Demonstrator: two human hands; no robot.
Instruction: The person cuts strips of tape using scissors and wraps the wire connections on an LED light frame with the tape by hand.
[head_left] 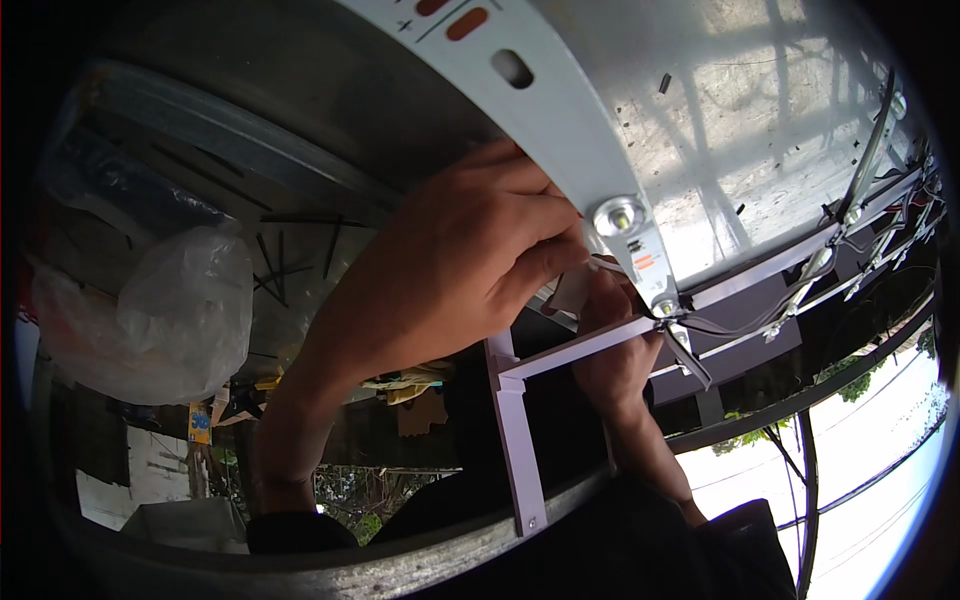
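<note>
A white LED strip (575, 120) with copper pads and round lenses arcs close in front of the camera and hides part of both hands. My left hand (470, 240) is closed, its fingertips pinched at the strip's edge and partly behind it. Just beyond the strip's lower end, my right hand (615, 345) is closed with curled fingers; a small pale piece (570, 292) shows by its fingertips. What it grips is partly hidden. A pale lilac frame (515, 430) of thin bars stands below and between my hands, one bar crossing in front of my right hand.
More LED modules with black wires (800, 290) run along the frame to the right. A shiny metal sheet (740, 130) with small dark scraps lies behind. At left are a clear plastic bag (190, 310) and thin black sticks (270, 270). A metal edge (400, 570) curves along the bottom.
</note>
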